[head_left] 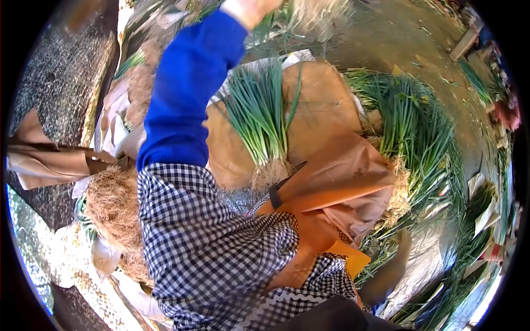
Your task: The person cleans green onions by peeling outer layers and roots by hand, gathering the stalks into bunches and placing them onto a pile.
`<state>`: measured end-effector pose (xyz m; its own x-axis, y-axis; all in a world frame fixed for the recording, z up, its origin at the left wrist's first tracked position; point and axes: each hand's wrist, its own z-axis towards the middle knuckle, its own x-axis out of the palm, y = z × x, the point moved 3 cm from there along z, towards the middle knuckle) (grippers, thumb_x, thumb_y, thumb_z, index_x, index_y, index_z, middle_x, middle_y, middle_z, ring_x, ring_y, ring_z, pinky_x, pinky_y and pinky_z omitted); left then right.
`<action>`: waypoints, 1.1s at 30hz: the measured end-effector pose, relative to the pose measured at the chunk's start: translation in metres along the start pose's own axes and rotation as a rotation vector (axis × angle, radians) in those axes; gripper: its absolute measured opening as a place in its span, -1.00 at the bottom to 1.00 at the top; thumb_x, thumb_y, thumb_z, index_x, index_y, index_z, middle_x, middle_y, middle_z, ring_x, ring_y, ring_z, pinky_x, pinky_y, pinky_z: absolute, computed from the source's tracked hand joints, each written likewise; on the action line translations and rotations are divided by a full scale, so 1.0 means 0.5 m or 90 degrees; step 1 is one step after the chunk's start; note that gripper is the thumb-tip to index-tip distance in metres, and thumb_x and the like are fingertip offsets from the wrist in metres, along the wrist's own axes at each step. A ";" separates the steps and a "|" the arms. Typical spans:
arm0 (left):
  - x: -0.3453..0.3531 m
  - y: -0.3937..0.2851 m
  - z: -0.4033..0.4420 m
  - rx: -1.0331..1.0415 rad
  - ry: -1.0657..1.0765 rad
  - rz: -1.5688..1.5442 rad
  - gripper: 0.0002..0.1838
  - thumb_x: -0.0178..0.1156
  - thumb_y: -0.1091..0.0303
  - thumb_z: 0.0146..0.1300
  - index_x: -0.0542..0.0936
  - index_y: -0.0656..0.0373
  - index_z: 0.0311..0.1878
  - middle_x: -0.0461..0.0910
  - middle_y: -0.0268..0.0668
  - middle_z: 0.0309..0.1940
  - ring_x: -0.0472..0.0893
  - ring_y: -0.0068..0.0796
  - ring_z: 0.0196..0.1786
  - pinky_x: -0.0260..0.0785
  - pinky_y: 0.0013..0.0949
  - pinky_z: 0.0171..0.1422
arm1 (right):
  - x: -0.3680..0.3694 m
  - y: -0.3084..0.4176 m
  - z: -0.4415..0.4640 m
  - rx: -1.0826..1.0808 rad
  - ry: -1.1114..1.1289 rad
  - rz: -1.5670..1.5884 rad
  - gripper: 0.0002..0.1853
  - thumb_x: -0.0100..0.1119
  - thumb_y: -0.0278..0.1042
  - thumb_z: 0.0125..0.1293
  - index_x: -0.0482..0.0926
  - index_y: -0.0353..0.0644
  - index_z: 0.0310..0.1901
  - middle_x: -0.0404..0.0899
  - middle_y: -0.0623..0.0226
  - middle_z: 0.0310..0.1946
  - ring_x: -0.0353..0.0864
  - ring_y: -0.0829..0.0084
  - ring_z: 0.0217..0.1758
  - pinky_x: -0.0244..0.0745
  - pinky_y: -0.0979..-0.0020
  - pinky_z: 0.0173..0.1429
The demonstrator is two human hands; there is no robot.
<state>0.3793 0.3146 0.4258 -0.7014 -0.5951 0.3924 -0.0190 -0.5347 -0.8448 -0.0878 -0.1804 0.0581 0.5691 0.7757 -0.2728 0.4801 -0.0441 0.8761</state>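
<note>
My left hand (pixel 249 10) reaches up to the top edge of the head view at the end of a blue sleeve. Its fingers are partly cut off, so I cannot tell whether they hold anything. Close beside it is a blurred clump of pale roots (pixel 317 12) with green leaves below. A bunch of green onions (pixel 259 118) lies in front of my body on a brown pad (pixel 323 99), white stems and roots toward me. My right hand cannot be made out; a blurred brown shape (pixel 395 267) shows at the lower right.
A large heap of green onions (pixel 414 121) lies to the right, with straw-coloured roots toward me. Root-covered bundles (pixel 113 207) are piled on the left. An orange-brown apron flap (pixel 342 176) bulges over my lap. Loose leaves litter the floor (pixel 386 38).
</note>
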 end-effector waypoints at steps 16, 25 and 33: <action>-0.199 0.713 -0.923 -0.647 -0.544 0.340 -0.61 0.16 0.34 0.17 0.47 0.20 0.08 0.56 -0.29 -0.06 0.52 -0.36 -0.02 0.33 -0.21 0.11 | -0.029 -0.302 -0.130 0.231 0.151 -0.197 -0.59 0.01 0.00 0.24 0.57 -0.27 -0.30 0.61 0.15 -0.50 0.61 0.32 -0.51 0.52 0.34 -0.31; -0.104 0.799 -0.841 -0.635 -0.310 0.428 -0.64 0.14 0.33 0.17 0.49 0.19 0.05 0.56 -0.28 -0.08 0.52 -0.36 -0.02 0.33 -0.22 0.11 | 0.029 -0.287 -0.174 0.182 0.164 -0.204 -0.68 -0.07 -0.21 0.20 0.56 -0.33 -0.34 0.61 0.08 -0.46 0.65 0.26 -0.32 0.51 0.31 -0.26; -0.193 0.797 -0.799 -0.697 -0.226 0.406 -0.66 0.13 0.32 0.18 0.50 0.19 0.03 0.57 -0.27 -0.09 0.53 -0.36 -0.03 0.33 -0.23 0.10 | 0.081 -0.229 -0.174 0.206 0.202 -0.492 -0.58 -0.18 -0.09 0.22 0.63 -0.22 -0.33 0.64 0.14 -0.38 0.62 0.18 -0.18 0.49 0.31 -0.12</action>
<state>0.1546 0.3986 -0.0940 -0.5807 -0.7745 -0.2509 -0.4387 0.5572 -0.7050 -0.1777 -0.0891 -0.0186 -0.1797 0.7978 -0.5755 0.8451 0.4246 0.3248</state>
